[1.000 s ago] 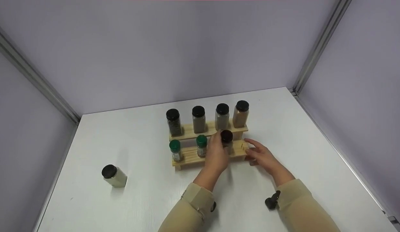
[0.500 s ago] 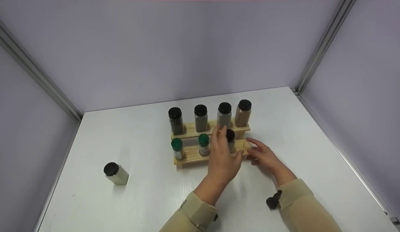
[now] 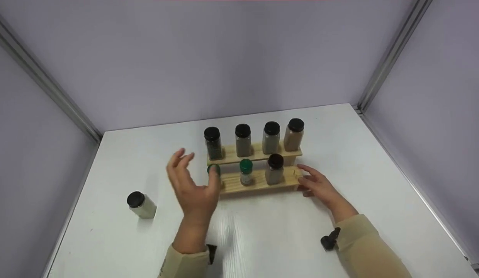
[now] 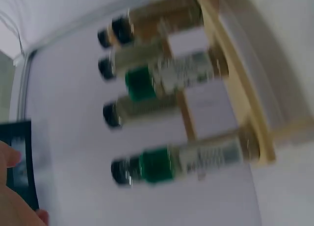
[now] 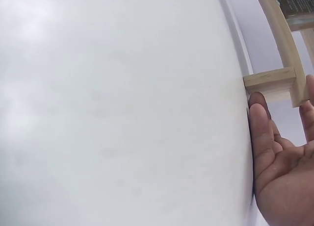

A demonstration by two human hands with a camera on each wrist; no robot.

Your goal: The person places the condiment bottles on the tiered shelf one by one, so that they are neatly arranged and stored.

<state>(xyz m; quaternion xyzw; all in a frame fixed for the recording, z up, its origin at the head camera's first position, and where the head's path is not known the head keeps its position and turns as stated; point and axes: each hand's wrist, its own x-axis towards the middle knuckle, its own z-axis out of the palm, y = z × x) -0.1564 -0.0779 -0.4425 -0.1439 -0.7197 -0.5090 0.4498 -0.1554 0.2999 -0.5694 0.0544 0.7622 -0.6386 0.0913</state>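
Note:
My left hand (image 3: 195, 189) hangs in the air left of the wooden spice rack (image 3: 233, 185), fingers spread and holding nothing; in the left wrist view the hand (image 4: 17, 201) shows only at the lower left edge. Its thumb covers part of the left green-capped spice jar (image 3: 214, 168). Upright on the lower shelf stand another green-capped jar (image 3: 246, 172) and a black-capped jar (image 3: 274, 170). My right hand (image 3: 318, 189) rests with its fingertips against the rack's right end. Seen from the right wrist, fingers (image 5: 261, 128) lie beside the rack's leg (image 5: 270, 80).
Several black-capped jars, among them a tan-filled one (image 3: 294, 135), fill the upper shelf. A pale-filled jar (image 3: 142, 205) with a black cap stands alone on the white table (image 3: 270, 239), at the left. Walls rise behind and on both sides.
My left hand has let go of the black-capped jar on the lower shelf and moved left, its fingers spreading. The right hand stays at the rack's end.

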